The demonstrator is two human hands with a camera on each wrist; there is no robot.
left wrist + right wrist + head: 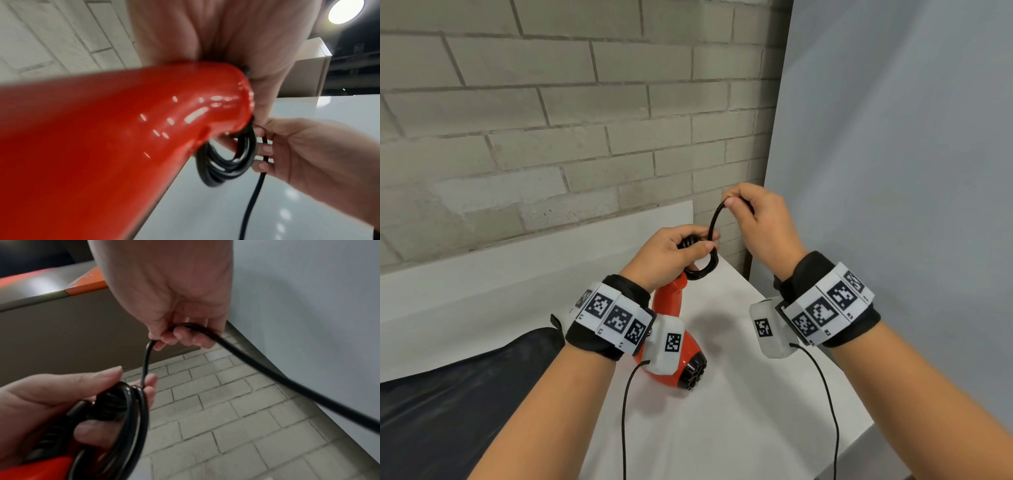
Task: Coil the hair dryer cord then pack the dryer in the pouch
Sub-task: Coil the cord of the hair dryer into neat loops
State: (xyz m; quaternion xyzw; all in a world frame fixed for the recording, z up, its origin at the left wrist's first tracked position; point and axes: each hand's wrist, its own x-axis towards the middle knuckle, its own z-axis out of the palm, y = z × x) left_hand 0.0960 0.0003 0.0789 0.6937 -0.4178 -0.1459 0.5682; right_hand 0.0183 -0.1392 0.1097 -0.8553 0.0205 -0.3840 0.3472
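left hand [671, 253] clamps black rubber cord coil [700, 265] above glossy red plastic dryer [671, 308] | right hand [753, 219] pinches loose cord beside coil | risk: loops spring apart if grip slackens

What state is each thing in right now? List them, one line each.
hair dryer: on the white table, handle end raised at the left hand, not packed.
cord: partly coiled; several loops gathered, one strand arching up to the right hand, loose length trailing off.
left hand: grips the coiled loops at the handle end.
right hand: pinches the free strand, raised above the coil.
pouch: dark, lying flat on the table's left; opening not visible.
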